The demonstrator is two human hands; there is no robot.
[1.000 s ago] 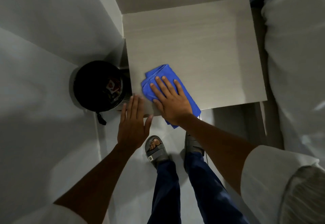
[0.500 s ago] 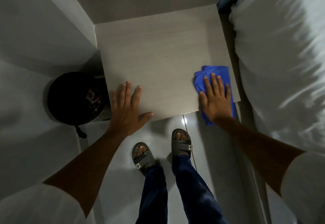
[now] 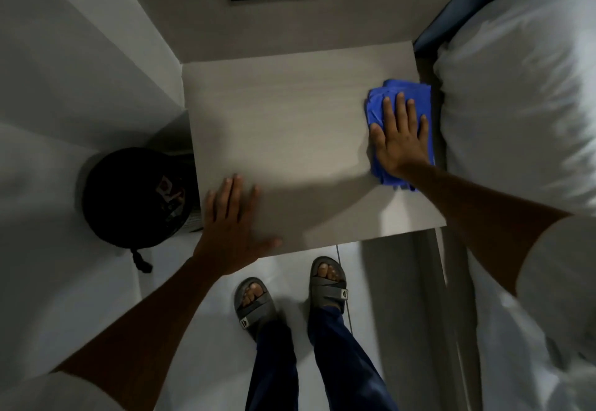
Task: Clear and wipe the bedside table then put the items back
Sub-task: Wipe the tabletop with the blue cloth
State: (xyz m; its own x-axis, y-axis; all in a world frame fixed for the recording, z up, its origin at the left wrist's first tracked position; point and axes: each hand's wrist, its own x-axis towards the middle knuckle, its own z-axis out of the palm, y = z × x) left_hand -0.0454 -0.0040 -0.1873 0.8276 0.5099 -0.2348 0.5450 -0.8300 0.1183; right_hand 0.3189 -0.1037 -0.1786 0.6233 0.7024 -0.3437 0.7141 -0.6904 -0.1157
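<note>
The pale wood-grain bedside table (image 3: 290,140) stood in a dim corner between a grey wall and a bed, its top bare of any items. On the floor at its left sat a round black waste bin (image 3: 135,198) with scraps inside. The left hand (image 3: 232,230) lay flat and open on the table's near left corner, fingers spread, gripping nothing. Across the top, the right hand (image 3: 400,133) pressed palm-down, fingers extended, on a folded blue microfibre cloth (image 3: 403,94) at the table's right edge, just beside the white pillow (image 3: 522,88). Clearing looked complete and wiping was underway; the far part probably remained, and the items, nowhere in view, were not yet put back.
</note>
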